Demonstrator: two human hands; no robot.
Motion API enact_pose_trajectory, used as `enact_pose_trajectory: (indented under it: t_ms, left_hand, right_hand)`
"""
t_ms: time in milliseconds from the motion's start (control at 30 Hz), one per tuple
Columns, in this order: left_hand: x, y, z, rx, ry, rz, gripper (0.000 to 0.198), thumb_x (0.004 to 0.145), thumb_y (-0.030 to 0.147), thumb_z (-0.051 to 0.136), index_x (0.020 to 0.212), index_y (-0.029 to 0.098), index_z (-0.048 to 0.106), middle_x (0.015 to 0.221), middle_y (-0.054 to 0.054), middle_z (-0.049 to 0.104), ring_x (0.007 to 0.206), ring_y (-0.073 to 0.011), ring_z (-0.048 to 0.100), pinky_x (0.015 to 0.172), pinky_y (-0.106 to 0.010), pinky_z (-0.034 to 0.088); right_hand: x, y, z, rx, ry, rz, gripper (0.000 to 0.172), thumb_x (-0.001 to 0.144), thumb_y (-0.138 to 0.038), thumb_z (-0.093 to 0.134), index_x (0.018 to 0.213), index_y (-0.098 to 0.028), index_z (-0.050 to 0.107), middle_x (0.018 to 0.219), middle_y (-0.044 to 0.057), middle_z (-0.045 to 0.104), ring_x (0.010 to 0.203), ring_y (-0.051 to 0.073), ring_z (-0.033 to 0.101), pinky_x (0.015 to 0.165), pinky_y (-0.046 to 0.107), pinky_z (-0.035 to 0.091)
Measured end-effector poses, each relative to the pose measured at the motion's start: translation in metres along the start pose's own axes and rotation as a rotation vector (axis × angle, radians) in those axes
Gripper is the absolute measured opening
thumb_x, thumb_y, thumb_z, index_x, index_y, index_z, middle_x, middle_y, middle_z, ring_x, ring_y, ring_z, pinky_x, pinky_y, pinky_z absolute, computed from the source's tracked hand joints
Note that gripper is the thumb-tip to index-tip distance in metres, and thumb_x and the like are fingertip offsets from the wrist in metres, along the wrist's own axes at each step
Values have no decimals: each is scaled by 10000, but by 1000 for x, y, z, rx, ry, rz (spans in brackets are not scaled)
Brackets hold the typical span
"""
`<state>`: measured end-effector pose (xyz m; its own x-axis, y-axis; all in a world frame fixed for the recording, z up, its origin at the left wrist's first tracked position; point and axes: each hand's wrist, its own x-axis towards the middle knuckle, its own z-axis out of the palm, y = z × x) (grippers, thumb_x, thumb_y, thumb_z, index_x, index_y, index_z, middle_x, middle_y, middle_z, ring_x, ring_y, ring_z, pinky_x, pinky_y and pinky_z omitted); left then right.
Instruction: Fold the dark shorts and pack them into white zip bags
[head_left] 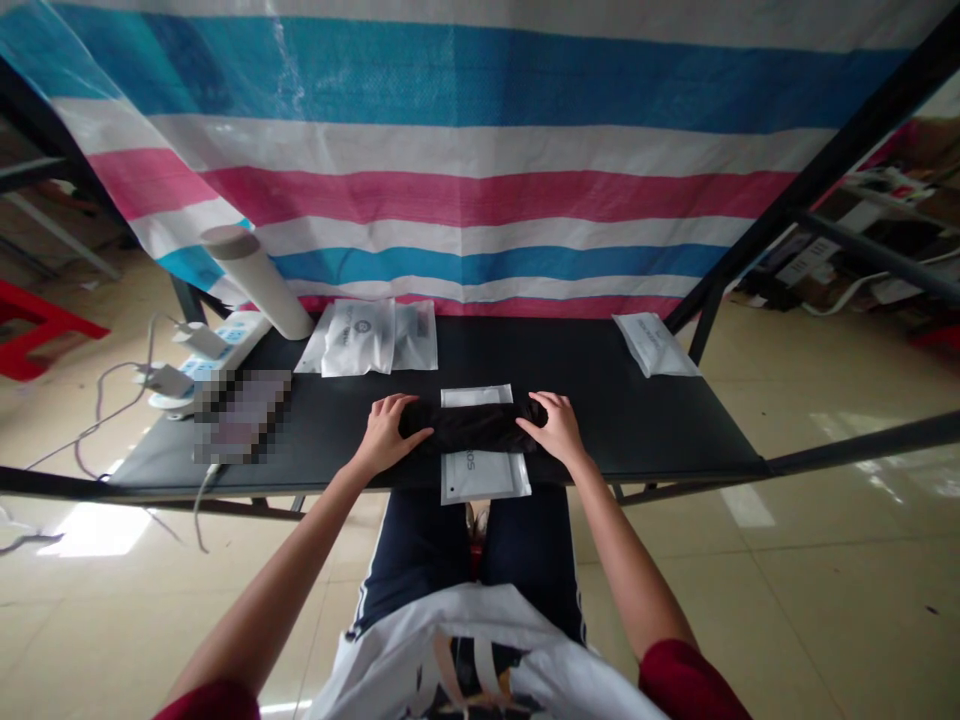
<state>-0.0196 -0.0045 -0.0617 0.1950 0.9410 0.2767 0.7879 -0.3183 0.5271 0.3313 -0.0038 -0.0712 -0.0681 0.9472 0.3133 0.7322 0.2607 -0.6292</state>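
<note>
A long, soft black bundle (476, 428), perhaps folded cloth, lies crosswise in front of me. My left hand (390, 432) grips its left end, thumb on the near side and fingers on the far side. At the other end my right hand (551, 425) holds it the same way. Under the bundle lies a flat white printed pouch (484, 477), whose two ends show beyond it; the near end hangs past the table edge. The pouch's middle is hidden by the bundle.
Filled white pouches (360, 338) lie at the back left of the black table (585, 350), another pouch (654, 345) at the back right. On the left stand a white bottle (259, 285), a power strip (232, 350) and a blurred-out phone-like object (244, 415). A striped sheet (465, 200) hangs behind.
</note>
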Motion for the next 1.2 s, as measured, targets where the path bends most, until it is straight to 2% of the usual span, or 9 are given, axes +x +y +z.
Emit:
enact_pose_trajectory:
  t_ms: [100, 200, 400, 533, 700, 800, 933, 1067, 1200]
  left_hand:
    - [2, -3, 0, 79, -71, -29, 489, 746, 560, 698, 1109, 236, 649, 1260, -120, 550, 1205, -373, 431, 984, -537, 396]
    - [8, 0, 1, 97, -92, -50, 447, 731, 562, 705, 1009, 215, 659, 1202, -130, 584, 1139, -370, 474, 930, -519, 426]
    - [30, 16, -1, 140, -96, -41, 314, 790, 489, 667, 924, 210, 611, 802, -78, 645, 861, -293, 599, 752, -373, 436]
    - [31, 39, -13, 7, -78, -124, 300, 784, 493, 661, 884, 226, 566, 623, 14, 550, 576, -177, 533, 577, -277, 358]
    - [1, 82, -18, -403, -30, -140, 332, 757, 473, 667, 789, 219, 456, 645, 47, 513, 573, -112, 490, 535, -226, 358]
    - [-24, 106, -6, -668, -11, -276, 393, 735, 490, 682, 735, 223, 393, 622, 51, 482, 574, -104, 496, 520, -215, 400]
    - [-49, 129, 21, -861, -97, -469, 439, 693, 561, 706, 707, 226, 422, 625, 33, 521, 533, -121, 544, 471, -239, 450]
    - [-59, 137, 41, -836, -147, -561, 430, 705, 604, 687, 763, 210, 525, 668, -11, 616, 513, -161, 618, 437, -248, 415]
    - [-63, 137, 51, -616, -105, -575, 409, 728, 591, 671, 717, 231, 478, 589, -3, 607, 490, -182, 616, 456, -255, 354]
  right_hand:
    - [-2, 4, 0, -121, 7, 13, 368, 789, -463, 704, 1074, -231, 708, 1200, 120, 621, 1133, 325, 513, 973, 481, 408]
    - [-2, 4, 4, -165, -10, 19, 293, 818, -445, 674, 1006, -225, 710, 1194, 120, 618, 1133, 330, 500, 938, 478, 414]
    - [15, 1, 10, -208, -3, 46, 173, 862, -312, 621, 1003, -217, 652, 1072, 135, 662, 1026, 315, 563, 842, 414, 438]
    - [37, 5, 7, -43, 54, 183, 210, 897, -303, 542, 1082, -215, 588, 884, 105, 680, 816, 269, 630, 743, 363, 457]
    - [83, 3, 3, 340, 164, 227, 301, 805, -309, 613, 1082, -212, 543, 932, 62, 677, 855, 223, 648, 766, 334, 502]
    - [116, -7, 4, 491, 71, 202, 396, 751, -293, 676, 1113, -209, 539, 901, 37, 682, 836, 202, 661, 774, 331, 517]
    - [148, -27, 13, 532, -117, 111, 460, 697, -264, 749, 1118, -202, 576, 890, 29, 699, 821, 196, 674, 776, 339, 519]
    - [161, -41, 34, 510, -283, 19, 430, 691, -228, 767, 1091, -191, 615, 872, 25, 711, 805, 191, 681, 761, 324, 514]
    - [155, -39, 56, 304, -302, -48, 323, 686, -204, 802, 979, -204, 666, 907, 35, 713, 880, 215, 674, 787, 319, 494]
